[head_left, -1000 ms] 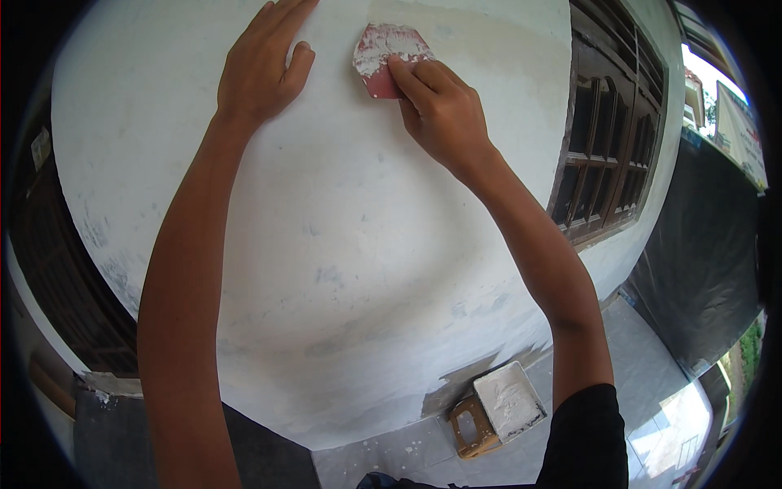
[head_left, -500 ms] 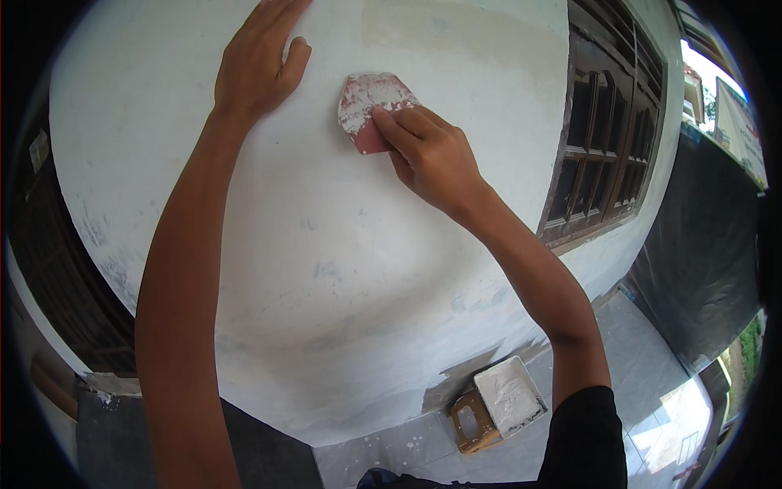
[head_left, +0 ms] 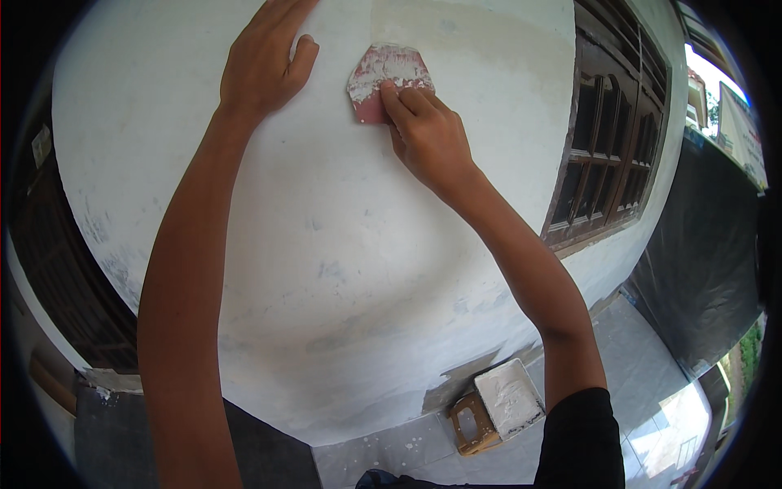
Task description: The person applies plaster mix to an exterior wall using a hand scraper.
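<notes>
My right hand [head_left: 432,134] pinches a red putty spreader [head_left: 373,107], its thumb pressed on the blade. White putty coats the upper part of the spreader, which lies against the white wall [head_left: 326,208]. To the left, my left hand [head_left: 265,65] rests on the wall with fingers stretched upward and thumb apart; its fingertips run out of the picture at the top. Above the spreader is a damp-looking beige patch [head_left: 472,24] on the wall. Faint grey smudges mark the wall lower down.
A square tub of white putty [head_left: 509,395] sits on a brown stool [head_left: 468,428] at the wall's foot. To the right is a brown wooden window [head_left: 607,147], with a black sheet [head_left: 700,253] beyond it. White splatters dot the grey tiled floor [head_left: 383,448].
My right hand has slid the spreader upward and slightly right along the wall. My left hand stays at nearly the same place.
</notes>
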Available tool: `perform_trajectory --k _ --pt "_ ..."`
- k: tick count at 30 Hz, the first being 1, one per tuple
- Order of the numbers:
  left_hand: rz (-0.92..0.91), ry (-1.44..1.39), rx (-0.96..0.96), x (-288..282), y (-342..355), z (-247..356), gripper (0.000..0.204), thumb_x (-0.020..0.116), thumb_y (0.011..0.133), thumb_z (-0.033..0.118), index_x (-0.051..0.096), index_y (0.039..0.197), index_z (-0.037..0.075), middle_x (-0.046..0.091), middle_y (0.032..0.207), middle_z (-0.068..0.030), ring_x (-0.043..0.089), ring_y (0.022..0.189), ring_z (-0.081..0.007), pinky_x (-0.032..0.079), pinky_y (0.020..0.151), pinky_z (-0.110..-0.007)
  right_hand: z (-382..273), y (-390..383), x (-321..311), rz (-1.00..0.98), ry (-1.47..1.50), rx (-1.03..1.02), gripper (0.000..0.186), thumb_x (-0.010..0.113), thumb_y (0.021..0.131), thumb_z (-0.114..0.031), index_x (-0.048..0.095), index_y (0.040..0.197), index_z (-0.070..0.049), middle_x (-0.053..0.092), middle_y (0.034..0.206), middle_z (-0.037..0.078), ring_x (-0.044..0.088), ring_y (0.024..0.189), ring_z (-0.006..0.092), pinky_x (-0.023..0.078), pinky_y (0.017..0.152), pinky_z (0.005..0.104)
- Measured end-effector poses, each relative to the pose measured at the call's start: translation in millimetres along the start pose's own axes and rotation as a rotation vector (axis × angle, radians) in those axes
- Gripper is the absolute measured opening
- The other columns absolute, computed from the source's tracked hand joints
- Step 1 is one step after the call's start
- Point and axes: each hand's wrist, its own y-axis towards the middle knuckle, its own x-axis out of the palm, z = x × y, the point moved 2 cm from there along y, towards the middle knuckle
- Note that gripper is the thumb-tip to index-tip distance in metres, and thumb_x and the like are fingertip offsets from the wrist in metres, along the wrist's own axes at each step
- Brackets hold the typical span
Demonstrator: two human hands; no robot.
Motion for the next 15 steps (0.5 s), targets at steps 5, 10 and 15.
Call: perform_trajectory --k 5,10,15 --pt "0.014 0.011 0.008 4.7 -4.4 -8.0 0.062 0.052 0.081 0.006 0.052 0.141 -0.011 0.051 0.149 -0.0272 0.044 0.145 -0.0385 0.028 0.126 -0.047 -8.7 -4.4 -20.7 0.018 0.133 0.043 0.044 0.074 0.077 0.003 0.068 0.121 0.001 0.062 0.084 0.006 0.066 0.082 0.0216 0.057 0.057 0.0342" --pt "0.006 0.003 -0.014 2.3 -0.8 0.8 0.063 0.052 0.081 0.006 0.051 0.141 -0.012 0.051 0.15 -0.0278 0.044 0.145 -0.0388 0.028 0.126 -0.047 34.7 40.2 -22.3 0.137 -0.003 0.027 0.036 0.071 0.079 0.003 0.069 0.115 -0.003 0.063 0.084 0.006 0.066 0.081 0.0245 0.057 0.059 0.039" --pt "-0.002 0.023 0.004 3.7 -3.7 -2.8 0.063 0.051 0.081 0.007 0.051 0.141 -0.012 0.051 0.149 -0.0279 0.044 0.145 -0.0388 0.03 0.125 -0.047 40.4 38.2 1.9 0.018 -0.068 0.071 0.039 0.073 0.08 0.003 0.069 0.119 -0.003 0.064 0.086 0.007 0.065 0.081 0.0261 0.057 0.067 0.0389"
